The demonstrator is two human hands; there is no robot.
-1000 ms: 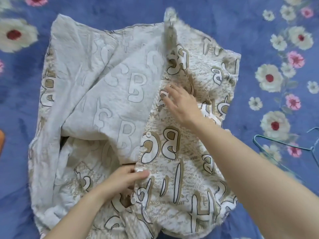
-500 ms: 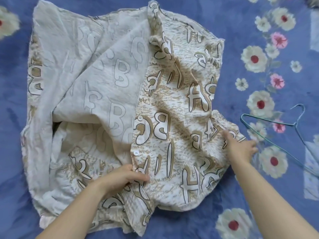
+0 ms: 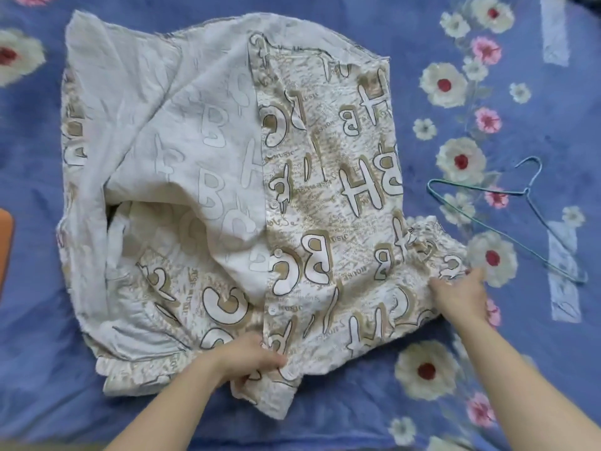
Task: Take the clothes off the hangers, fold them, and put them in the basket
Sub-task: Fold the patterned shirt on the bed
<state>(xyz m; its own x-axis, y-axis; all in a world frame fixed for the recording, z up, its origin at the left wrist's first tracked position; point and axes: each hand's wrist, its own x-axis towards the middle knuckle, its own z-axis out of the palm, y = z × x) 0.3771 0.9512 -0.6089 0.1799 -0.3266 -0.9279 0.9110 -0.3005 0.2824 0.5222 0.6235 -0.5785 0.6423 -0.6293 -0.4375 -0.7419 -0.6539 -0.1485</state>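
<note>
Your left hand (image 3: pixel 250 359) grips the shirt (image 3: pixel 325 190) at the near end of the button edge, fingers curled round a bunch of cloth. Your right hand (image 3: pixel 458 294) sits on the right sleeve; can't tell if it pinches or just presses. The shirt lies spread on the blue floral blanket (image 3: pixel 390 14), one front panel flipped open with the inside showing. The hanger (image 3: pixel 526 191) lies bare to its right, so the unhanging is done for this one. Left to do, I judge: smoothing, folding, basket. No basket in view.
</note>
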